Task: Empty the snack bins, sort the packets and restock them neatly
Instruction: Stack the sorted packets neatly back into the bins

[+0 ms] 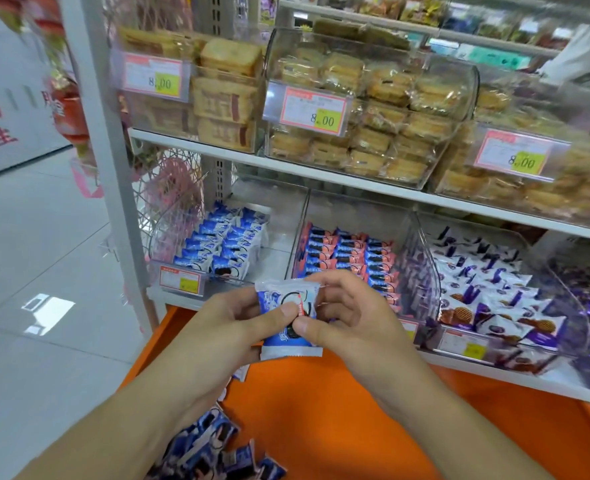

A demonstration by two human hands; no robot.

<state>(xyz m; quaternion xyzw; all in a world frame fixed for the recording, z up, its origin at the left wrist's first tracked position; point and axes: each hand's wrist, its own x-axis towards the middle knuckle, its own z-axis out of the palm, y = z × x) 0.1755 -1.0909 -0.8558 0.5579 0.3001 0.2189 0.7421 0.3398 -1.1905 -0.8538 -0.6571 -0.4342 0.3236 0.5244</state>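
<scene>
— The left hand (238, 323) and the right hand (342, 313) meet in front of the shelf, both pinching a small stack of blue-and-white packets (290, 320), thumbs on the front face, fingers curled behind. How many packets are in the stack I can't tell.

— Squaring them up, then?

— That's my reading: the sorting is under way and this is the restocking step. Just beyond the hands, the left bin (214, 247) on the lower shelf holds two tidy rows of the same blue packets, with bare floor left on its right side (room for a further row, I'd judge).

— And the rest of the supply?

— A loose heap of blue packets (210, 452) lies on the orange ledge (338, 427) below the left forearm, well apart from the bin. The middle bin (349, 261) is lined with pink-and-blue packets, and the next bin along (487, 292) holds purple-and-white ones, less orderly. Above, clear boxes of golden cakes (366, 109) carry price tags.

— Next move?

— Probably carrying the stack up and left over the bin's front lip, and setting it down upright, faces matching the rows, without toppling them.
</scene>
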